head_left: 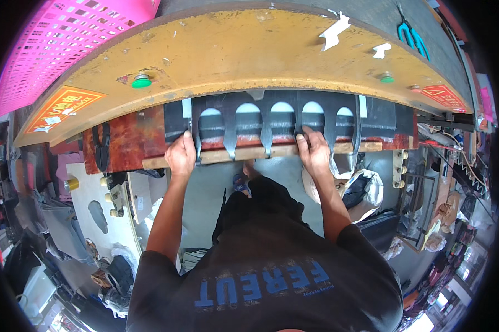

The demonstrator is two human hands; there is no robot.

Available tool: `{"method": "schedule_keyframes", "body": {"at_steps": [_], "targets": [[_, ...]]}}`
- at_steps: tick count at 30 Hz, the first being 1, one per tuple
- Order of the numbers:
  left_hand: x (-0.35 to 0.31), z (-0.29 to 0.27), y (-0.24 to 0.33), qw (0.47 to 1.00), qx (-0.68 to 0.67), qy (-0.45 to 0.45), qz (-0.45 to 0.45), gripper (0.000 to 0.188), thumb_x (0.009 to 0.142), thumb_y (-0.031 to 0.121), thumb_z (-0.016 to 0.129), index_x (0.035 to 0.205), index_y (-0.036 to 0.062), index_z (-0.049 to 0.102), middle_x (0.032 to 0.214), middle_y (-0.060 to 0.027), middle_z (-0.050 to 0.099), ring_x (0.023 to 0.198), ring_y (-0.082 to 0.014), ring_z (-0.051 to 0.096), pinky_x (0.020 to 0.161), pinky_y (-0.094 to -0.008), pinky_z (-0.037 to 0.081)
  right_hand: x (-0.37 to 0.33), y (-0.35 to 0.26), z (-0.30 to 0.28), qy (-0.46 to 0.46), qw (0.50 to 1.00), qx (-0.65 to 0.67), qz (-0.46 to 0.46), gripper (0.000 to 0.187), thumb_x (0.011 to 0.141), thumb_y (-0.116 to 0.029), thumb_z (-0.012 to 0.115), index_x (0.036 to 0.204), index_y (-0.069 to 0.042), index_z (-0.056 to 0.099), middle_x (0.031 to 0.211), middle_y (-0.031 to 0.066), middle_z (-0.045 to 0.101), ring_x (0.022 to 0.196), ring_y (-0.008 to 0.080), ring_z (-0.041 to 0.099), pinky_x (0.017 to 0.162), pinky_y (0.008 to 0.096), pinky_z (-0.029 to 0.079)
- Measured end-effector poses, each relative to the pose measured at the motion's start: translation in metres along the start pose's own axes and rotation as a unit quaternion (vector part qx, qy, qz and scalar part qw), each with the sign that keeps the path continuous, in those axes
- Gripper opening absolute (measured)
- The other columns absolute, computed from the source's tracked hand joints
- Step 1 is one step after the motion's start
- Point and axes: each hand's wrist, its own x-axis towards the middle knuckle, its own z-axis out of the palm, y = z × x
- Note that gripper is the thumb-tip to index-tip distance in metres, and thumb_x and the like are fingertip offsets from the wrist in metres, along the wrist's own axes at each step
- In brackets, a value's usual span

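A black sheet [266, 139] with a row of several arched cut-outs lies under the machine's yellow beam, its strips hanging over the near edge. At the sheet's left side, my left hand [180, 155] is closed on its edge, thumb pointing up. My right hand [315, 150] has its fingers bent around a strip toward the right of the row. Pale surface shows through the cut-outs. Below the sheet runs a wooden bar [227, 154] along the front of a worn red board [129, 145]. The undersides of both hands are hidden.
The wide yellow beam [233, 52] spans the far side, with green buttons [141, 82] on its front. A pink perforated basket [78, 47] stands at far left; teal-handled scissors [413, 40] lie far right. A white bag [365, 193] stands below on the right.
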Motion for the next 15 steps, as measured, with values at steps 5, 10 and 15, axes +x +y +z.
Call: {"method": "schedule_keyframes", "body": {"at_steps": [5, 10, 15], "targets": [[-0.069, -0.019, -0.004, 0.999, 0.012, 0.001, 0.032, 0.042, 0.109, 0.028, 0.058, 0.074, 0.0051, 0.066, 0.069, -0.0229, 0.064, 0.062, -0.0432, 0.065, 0.060, -0.0510, 0.051, -0.006, -0.038, -0.007, 0.036, 0.998, -0.032, -0.051, 0.052, 0.091, -0.035, 0.080, 0.132, -0.004, 0.072, 0.126, 0.0249, 0.068, 0.117, 0.0405, 0.066, 0.104, 0.0493, 0.053], [-0.138, -0.041, -0.009, 0.999, 0.017, -0.039, 0.013, 0.038, 0.108, 0.024, 0.060, 0.075, 0.0055, 0.069, 0.069, -0.0221, 0.065, 0.062, -0.0421, 0.065, 0.060, -0.0511, 0.052, 0.005, -0.108, 0.064, -0.050, 0.986, -0.071, -0.146, 0.082, 0.079, -0.042, 0.087, 0.148, -0.008, 0.060, 0.158, 0.0287, 0.044, 0.142, 0.0514, 0.042, 0.116, 0.0603, 0.041], [-0.202, -0.055, -0.017, 0.999, -0.001, -0.041, -0.004, 0.039, 0.107, 0.026, 0.060, 0.072, 0.0085, 0.065, 0.067, -0.0185, 0.062, 0.061, -0.0414, 0.063, 0.059, -0.0512, 0.050, -0.017, -0.098, 0.044, -0.101, 0.984, 0.053, -0.136, 0.069, 0.067, -0.027, 0.087, 0.134, -0.015, 0.075, 0.159, 0.0212, 0.049, 0.143, 0.0465, 0.045, 0.116, 0.0557, 0.045]]}}
